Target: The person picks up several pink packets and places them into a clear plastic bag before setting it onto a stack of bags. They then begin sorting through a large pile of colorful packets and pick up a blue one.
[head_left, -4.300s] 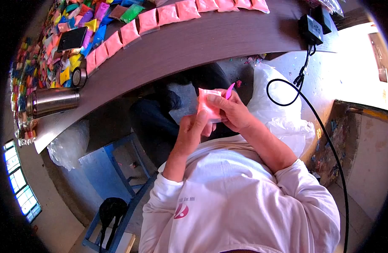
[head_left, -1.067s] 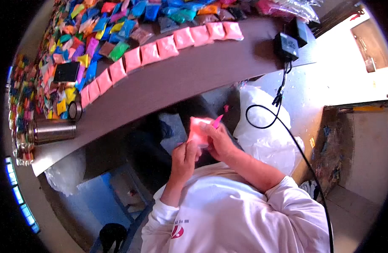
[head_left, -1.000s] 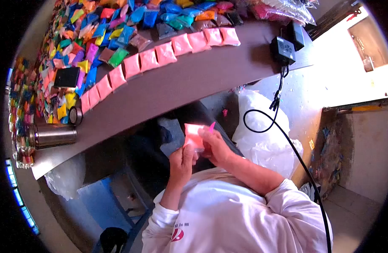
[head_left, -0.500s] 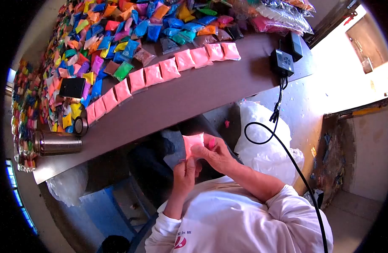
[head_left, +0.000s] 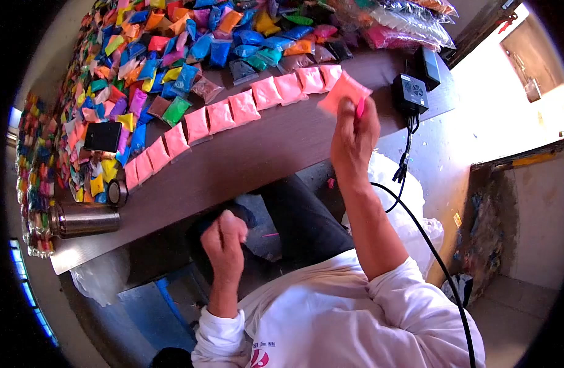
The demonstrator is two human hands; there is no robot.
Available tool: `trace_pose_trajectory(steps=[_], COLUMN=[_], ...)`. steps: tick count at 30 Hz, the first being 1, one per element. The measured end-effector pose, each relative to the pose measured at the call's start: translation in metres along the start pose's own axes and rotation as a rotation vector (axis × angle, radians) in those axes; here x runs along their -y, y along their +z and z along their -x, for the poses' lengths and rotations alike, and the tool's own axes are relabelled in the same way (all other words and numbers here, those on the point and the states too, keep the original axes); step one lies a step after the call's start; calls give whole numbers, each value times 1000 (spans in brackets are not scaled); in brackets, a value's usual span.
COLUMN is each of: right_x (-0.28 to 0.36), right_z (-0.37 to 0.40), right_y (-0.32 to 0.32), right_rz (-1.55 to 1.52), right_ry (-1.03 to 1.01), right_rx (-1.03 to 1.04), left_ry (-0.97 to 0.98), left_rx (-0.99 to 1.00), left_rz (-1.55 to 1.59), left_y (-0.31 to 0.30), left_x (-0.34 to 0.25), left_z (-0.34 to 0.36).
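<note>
My right hand (head_left: 354, 144) is raised over the table's edge, pinching a small pink-filled plastic packet (head_left: 343, 92) at the right end of a row. A bright pink piece (head_left: 360, 108) shows at its fingers. That row of similar pink packets (head_left: 243, 107) curves along the dark tabletop, lying side by side; the held packet overlaps its last one in this view. Low over my lap, my left hand (head_left: 223, 238) is closed, thumb against curled fingers, and anything inside is hidden.
Behind the row lies a large heap of colourful packets (head_left: 187, 78), with a black phone (head_left: 103, 137) on it. A steel flask (head_left: 85, 219) lies at the left edge. A black box with cables (head_left: 411, 92) stands at the right. White plastic bags (head_left: 392, 211) are below the table.
My right hand has moved from my lap up to the row's right end, carrying the pink packet. My left hand has let go of the packet and shifted left.
</note>
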State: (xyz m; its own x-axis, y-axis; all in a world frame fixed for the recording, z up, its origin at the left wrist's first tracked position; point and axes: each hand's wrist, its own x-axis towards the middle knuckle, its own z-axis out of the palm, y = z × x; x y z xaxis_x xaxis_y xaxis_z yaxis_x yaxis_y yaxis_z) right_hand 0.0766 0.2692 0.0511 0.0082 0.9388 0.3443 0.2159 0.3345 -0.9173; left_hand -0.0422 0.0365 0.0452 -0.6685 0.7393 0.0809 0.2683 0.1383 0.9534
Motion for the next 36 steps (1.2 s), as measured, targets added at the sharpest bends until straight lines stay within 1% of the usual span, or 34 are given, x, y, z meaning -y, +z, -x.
trace_pose_trajectory(steps=[1, 3, 4, 6, 7, 9, 10, 11, 13, 14, 15, 17, 18, 23, 25, 29, 31, 35, 36], right_x=[-3, -12, -18, -31, -34, -40, -42, -44, -46, -59, -62, -68, -67, -77, -82, -81, -81, -64, -57], right_z=[-12, -33, -41, -53, -57, -63, -67, -69, -73, -78, -80, -83, -85, -101, -109, -109, -107, -100, -98], right_y=[4, 11, 13, 15, 13, 11, 13, 13, 14, 16, 15, 15, 16, 14, 15, 15, 15, 15, 19], right_rz=[-2, 94, 93, 118, 114, 169, 173, 173, 266, 345, 347, 448, 486, 438, 596, 624, 675, 638, 625], right_ry=[1, -46, -47, 34, 36, 97, 129, 133, 111, 99, 109, 47, 38, 50, 92, 89, -67, -73, -70], right_rx=[-3, -282, -284, -364, -364, -323, -323, -322, -331, -341, -343, -308, -316, -343, -259, -203, -287, -308, -246], left_ry=[-17, 43, 46, 103, 104, 66, 24, 21, 123, 207, 206, 398, 317, 348, 329, 312, 347, 398, 397], left_rx=[4, -45, -44, -69, -71, -153, -156, -154, -242, -234, -226, -237, -210, -207, -208, -213, -205, -216, -216], left_rz=[14, -57, -58, -78, -82, -197, -219, -223, -401, -599, -604, -790, -755, -771, -818, -790, -785, -845, -829], left_y=[-6, -12, -15, -25, -31, -45, -53, -52, -49, -47, -44, -35, -35, -31, -28, -24, -25, -28, -27], left_x=[-3, -10, -10, -10, -8, 5, 19, 34, 59, 66, 66, 66, 66, 57, 57, 51, 52, 58, 58], left_z=[-10, -27, -37, -59, -70, -90, -98, -102, -106, -105, -105, -105, -104, -102, -103, -101, -103, -105, -105])
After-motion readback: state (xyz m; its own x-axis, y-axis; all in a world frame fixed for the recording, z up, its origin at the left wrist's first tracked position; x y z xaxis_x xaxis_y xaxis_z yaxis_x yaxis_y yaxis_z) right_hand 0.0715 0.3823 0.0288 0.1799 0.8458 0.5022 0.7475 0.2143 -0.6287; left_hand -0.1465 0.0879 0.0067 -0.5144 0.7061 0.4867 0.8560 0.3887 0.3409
